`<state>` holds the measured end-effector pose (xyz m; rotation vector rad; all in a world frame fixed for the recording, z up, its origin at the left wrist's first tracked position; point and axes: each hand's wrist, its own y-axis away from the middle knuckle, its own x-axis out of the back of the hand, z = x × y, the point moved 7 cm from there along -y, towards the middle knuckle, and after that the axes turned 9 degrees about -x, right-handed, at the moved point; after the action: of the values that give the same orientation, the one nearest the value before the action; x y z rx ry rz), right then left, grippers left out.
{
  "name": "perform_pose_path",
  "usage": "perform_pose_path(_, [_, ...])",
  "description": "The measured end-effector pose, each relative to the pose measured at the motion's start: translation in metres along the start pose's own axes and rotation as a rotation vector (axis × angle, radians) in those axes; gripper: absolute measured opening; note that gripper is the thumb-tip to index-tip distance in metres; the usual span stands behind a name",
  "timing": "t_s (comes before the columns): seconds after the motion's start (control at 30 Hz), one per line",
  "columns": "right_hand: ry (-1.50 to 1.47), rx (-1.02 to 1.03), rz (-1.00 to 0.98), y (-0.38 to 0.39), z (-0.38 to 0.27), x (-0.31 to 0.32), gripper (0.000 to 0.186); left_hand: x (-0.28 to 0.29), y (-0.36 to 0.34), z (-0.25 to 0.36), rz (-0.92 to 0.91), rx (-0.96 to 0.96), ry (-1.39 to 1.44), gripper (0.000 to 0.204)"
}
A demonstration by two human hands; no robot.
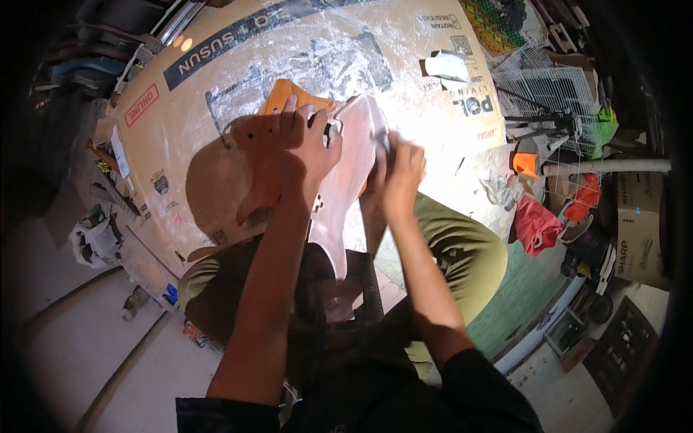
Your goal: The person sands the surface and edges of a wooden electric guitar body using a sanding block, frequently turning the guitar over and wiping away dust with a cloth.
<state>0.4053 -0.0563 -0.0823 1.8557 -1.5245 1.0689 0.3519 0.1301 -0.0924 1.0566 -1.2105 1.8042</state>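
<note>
A dusty, reddish-brown wooden guitar body (345, 169) with pointed horns lies tilted before me, its lower tip reaching toward my lap. Left of it is an orange-brown wooden part (287, 92) with small dark holes, mostly in shadow; whether the two are one piece I cannot tell. My left hand (307, 141) grips the wood from above, fingers bent and somewhat apart. At the right edge of the guitar body, my right hand (403, 169) is closed and slightly blurred. Something greyish shows at its fingertips, too smeared to name.
White dust covers much of the large cardboard sheet (404, 50) under the wood. A crumpled pale piece (447, 66) lies on it. To the right are a white wire rack (548, 86), a red bag (536, 225) and a cardboard box (639, 227). Plastic bags (97, 238) lie at the left.
</note>
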Motion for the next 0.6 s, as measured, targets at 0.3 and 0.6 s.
perform_pose_path(0.3, [-0.068, -0.01, -0.039, 0.024, 0.007, -0.001, 0.042, 0.001, 0.002, -0.002, 0.002, 0.012, 0.012, 0.03])
perform_pose_path(0.6, [-0.077, -0.006, -0.079, -0.026, 0.005, -0.02, 0.043, -0.009, -0.002, 0.005, -0.054, -0.012, 0.016, 0.032])
